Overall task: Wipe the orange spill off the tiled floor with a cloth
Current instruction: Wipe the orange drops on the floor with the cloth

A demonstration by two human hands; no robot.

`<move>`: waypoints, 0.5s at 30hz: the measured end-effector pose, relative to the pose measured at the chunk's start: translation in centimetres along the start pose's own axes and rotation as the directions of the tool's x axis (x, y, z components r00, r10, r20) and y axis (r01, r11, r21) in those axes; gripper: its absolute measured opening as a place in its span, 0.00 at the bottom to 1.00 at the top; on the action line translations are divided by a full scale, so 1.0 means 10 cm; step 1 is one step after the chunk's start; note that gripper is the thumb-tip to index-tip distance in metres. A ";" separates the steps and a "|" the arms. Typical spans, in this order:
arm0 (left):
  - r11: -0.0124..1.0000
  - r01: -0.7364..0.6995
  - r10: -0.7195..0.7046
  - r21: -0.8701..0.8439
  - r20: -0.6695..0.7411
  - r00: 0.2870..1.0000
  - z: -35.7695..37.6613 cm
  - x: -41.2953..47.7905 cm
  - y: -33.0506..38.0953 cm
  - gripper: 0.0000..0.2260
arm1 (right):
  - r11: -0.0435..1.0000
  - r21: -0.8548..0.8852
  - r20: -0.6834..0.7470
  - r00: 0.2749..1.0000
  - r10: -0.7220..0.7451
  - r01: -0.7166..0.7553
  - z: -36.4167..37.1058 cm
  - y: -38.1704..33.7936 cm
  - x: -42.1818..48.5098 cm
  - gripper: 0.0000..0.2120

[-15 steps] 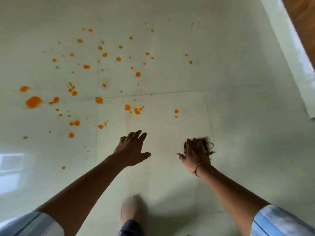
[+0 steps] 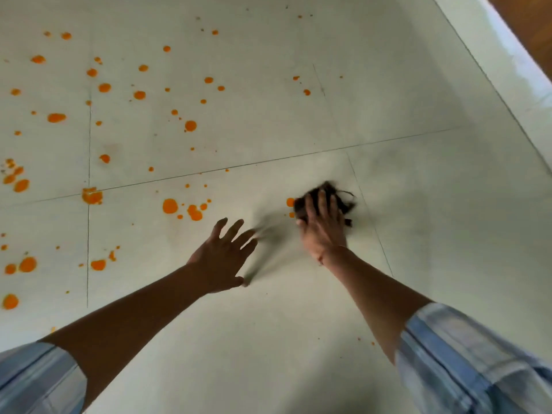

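Note:
Orange spill (image 2: 170, 206) lies as several drops and blotches across the pale tiled floor (image 2: 418, 204), mostly to the left and far side. My right hand (image 2: 322, 231) holds a dark bunched cloth (image 2: 343, 198) down on the floor, fingers over it, frayed edges sticking out on the right. One orange drop (image 2: 290, 202) touches the cloth's left edge. My left hand (image 2: 222, 258) is spread open just above or on the floor, to the left of the cloth, holding nothing. It is blurred at the fingertips.
A white raised ledge (image 2: 513, 73) runs diagonally along the right side, with a brown wooden surface (image 2: 531, 19) beyond it at the top right. Dark grout lines cross the floor. Tiny orange specks (image 2: 372, 343) lie near my right forearm.
My right hand has pushed the cloth forward up to the nearest orange drops. My left hand has also reached forward. The camera has moved closer to the floor, and the foot is out of view.

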State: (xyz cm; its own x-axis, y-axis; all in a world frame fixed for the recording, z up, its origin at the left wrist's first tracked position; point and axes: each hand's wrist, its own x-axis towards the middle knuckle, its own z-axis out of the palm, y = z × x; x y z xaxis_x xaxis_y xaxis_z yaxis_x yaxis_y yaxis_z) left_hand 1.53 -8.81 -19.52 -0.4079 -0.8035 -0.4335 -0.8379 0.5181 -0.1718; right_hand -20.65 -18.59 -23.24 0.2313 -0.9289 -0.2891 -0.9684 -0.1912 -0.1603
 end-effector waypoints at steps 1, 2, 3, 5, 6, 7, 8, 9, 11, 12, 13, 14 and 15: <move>1.000 -0.010 0.009 -0.004 -0.036 0.999 0.04 -0.01 -0.05 0.38 | 0.999 0.004 -0.010 0.999 -0.033 0.033 0.04 -0.17 0.09 0.30; 1.000 -0.026 0.025 -0.005 -0.062 0.998 0.05 -0.02 -0.10 0.38 | 0.995 0.001 -0.018 0.995 -0.098 0.098 0.09 -0.32 0.08 0.29; 1.000 -0.028 0.028 -0.008 -0.058 0.998 0.05 -0.05 -0.12 0.38 | 0.986 -0.016 -0.014 0.986 -0.163 0.163 0.15 -0.38 -0.04 0.28; 0.999 -0.001 -0.005 -0.049 -0.108 0.994 0.15 -0.12 -0.17 0.37 | 0.955 -0.050 -0.022 0.956 -0.293 0.292 0.23 -0.21 -0.37 0.28; 0.997 0.014 -0.022 -0.070 -0.115 0.993 0.20 -0.17 -0.17 0.36 | 0.941 -0.075 0.003 0.943 -0.331 0.331 0.22 -0.04 -0.51 0.28; 0.995 0.028 -0.039 -0.095 -0.118 0.992 0.25 -0.22 -0.18 0.35 | 0.931 -0.114 -0.006 0.937 -0.350 0.347 0.22 0.11 -0.55 0.29; 0.992 0.043 -0.058 -0.119 -0.129 0.990 0.28 -0.26 -0.19 0.35 | 0.935 -0.141 -0.019 0.943 -0.332 0.326 0.21 0.20 -0.49 0.29; 0.988 0.056 -0.076 -0.146 -0.138 0.988 0.31 -0.32 -0.21 0.35 | 0.958 -0.130 -0.025 0.965 -0.260 0.254 0.17 0.16 -0.36 0.30; 0.980 0.093 -0.118 -0.175 -0.140 0.983 0.36 -0.42 -0.22 0.34 | 0.994 -0.056 -0.057 0.994 -0.096 0.093 0.13 -0.21 -0.03 0.32; 0.974 0.120 -0.147 -0.191 -0.133 0.980 0.39 -0.47 -0.24 0.33 | 0.997 -0.035 -0.061 0.995 -0.077 0.075 0.16 -0.47 0.04 0.33; 0.968 0.150 -0.178 -0.204 -0.127 0.976 0.43 -0.51 -0.26 0.33 | 0.993 -0.044 -0.082 0.990 -0.117 0.114 0.22 -0.68 0.01 0.32; 0.959 0.185 -0.212 -0.213 -0.115 0.970 0.47 -0.57 -0.28 0.33 | 0.974 -0.078 -0.083 0.973 -0.217 0.210 0.30 -0.81 -0.12 0.31; 0.954 0.206 -0.233 -0.220 -0.106 0.967 0.51 -0.62 -0.30 0.33 | 0.945 -0.109 -0.052 0.948 -0.315 0.308 0.37 -0.81 -0.34 0.31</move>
State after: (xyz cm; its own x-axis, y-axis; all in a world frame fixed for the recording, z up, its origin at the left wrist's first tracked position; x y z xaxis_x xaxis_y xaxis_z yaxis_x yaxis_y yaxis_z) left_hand 8.40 -3.89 -20.87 -0.2370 -0.9286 -0.2854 -0.9628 0.2638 -0.0588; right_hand -13.23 -12.68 -24.43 0.5196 -0.8365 -0.1741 -0.8540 -0.5018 -0.1377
